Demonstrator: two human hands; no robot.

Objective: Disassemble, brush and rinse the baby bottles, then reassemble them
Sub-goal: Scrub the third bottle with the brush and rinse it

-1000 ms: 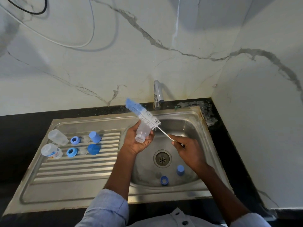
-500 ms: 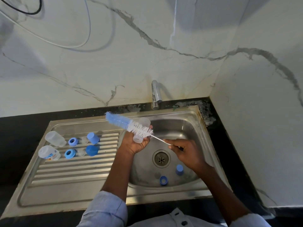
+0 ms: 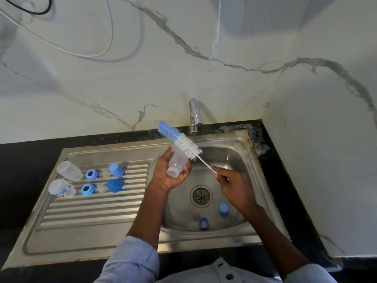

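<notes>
My left hand (image 3: 165, 176) holds a clear baby bottle body (image 3: 177, 163) over the sink basin (image 3: 232, 158), its open mouth pointing down toward me. My right hand (image 3: 234, 185) pinches the thin white handle of the bottle brush (image 3: 180, 140), whose white and blue bristles lie across the bottle's outside, pointing up-left. On the drainboard (image 3: 85, 213) lie two more clear bottles (image 3: 68, 170) (image 3: 61, 187), two blue collar rings (image 3: 91, 174) (image 3: 87, 189), two clear nipples (image 3: 105, 172) and two blue caps (image 3: 116, 170) (image 3: 115, 185). A blue cap (image 3: 223, 210) and blue ring (image 3: 203, 223) sit in the basin.
A chrome tap (image 3: 193, 116) stands behind the basin, with no water seen running. The drain (image 3: 201, 196) is in the basin's middle. Black counter (image 3: 24, 156) surrounds the sink; marble walls close in behind and on the right.
The brush swept down-left across the bottle, then back up toward the tap. My left hand turned the bottle so its mouth faces me. My right hand stayed near the drain.
</notes>
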